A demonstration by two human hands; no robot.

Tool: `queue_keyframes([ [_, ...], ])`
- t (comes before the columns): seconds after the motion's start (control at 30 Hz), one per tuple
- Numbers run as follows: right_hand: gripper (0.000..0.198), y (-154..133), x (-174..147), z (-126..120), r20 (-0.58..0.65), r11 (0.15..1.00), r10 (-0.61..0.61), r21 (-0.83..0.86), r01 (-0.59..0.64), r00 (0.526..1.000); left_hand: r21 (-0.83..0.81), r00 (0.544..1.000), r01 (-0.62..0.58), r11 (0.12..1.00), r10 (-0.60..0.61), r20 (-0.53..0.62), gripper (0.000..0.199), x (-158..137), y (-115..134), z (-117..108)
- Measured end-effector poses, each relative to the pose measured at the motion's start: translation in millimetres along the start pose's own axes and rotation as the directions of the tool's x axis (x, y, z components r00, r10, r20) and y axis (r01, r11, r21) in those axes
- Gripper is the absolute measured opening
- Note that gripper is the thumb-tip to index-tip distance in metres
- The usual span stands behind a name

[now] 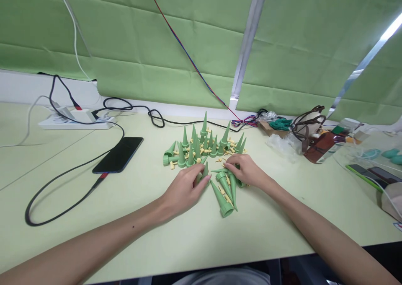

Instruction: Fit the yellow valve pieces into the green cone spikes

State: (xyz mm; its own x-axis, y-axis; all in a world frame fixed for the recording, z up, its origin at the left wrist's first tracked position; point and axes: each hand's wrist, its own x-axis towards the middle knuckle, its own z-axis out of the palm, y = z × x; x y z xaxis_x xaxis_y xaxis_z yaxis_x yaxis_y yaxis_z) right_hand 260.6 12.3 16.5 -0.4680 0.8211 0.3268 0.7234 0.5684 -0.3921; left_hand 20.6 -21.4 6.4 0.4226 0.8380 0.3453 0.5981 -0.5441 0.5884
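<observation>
My left hand is closed around a green plastic spike, whose pointed tip sticks up between thumb and fingers. To its right, my right hand pinches what looks like a small yellow plastic piece above the loose spikes. Under and in front of the right hand lie several cone-shaped spikes, among them one near spike on its side with its wide collar toward me. Yellow valve-like pieces lie between them. Behind the hands stands a cluster of upright green spikes with more yellow pieces scattered around.
A black phone on a charging cable lies at left, before a white power strip. On the right are a crumpled plastic bag, a reddish-brown bottle and more phones. A green curtain hangs behind.
</observation>
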Motion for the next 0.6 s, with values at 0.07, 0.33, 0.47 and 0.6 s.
queue_keyframes([
  [0.07,0.038,0.7,0.4,1.6,-0.011,1.000,0.009,-0.015,-0.009,1.000,0.002,1.000,-0.005,1.000,0.005,-0.003,0.028,0.2,0.1,0.1],
  [0.33,0.033,1.6,3.9,4.4,-0.035,0.999,0.043,0.000,-0.043,0.998,-0.008,1.000,-0.009,1.000,0.009,-0.005,0.029,0.9,1.1,-0.1],
  [0.47,0.023,0.5,6.5,4.6,-0.039,0.994,0.103,0.051,-0.101,0.994,-0.006,1.000,-0.005,1.000,0.005,0.002,0.029,1.6,0.2,-0.2],
  [0.6,0.012,-1.4,9.8,5.8,-0.039,0.977,0.180,0.123,-0.174,0.983,0.006,1.000,0.017,1.000,-0.017,0.015,0.030,1.5,-0.2,0.1],
])
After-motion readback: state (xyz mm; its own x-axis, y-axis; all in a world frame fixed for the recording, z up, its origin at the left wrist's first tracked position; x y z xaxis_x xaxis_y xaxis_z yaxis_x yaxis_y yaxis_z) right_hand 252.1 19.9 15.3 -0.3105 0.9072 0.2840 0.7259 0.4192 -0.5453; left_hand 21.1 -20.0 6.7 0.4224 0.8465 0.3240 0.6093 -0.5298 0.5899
